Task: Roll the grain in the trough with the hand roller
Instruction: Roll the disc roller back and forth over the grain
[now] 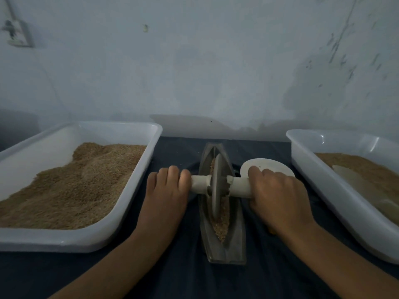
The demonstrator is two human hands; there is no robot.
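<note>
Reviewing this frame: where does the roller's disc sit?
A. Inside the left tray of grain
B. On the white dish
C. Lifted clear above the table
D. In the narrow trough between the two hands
D: the roller disc stands in the trough among grain, with the left hand and right hand on its handle ends.

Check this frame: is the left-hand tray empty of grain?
No. The left tray holds a broad heap of brown grain that covers most of its floor.
</note>
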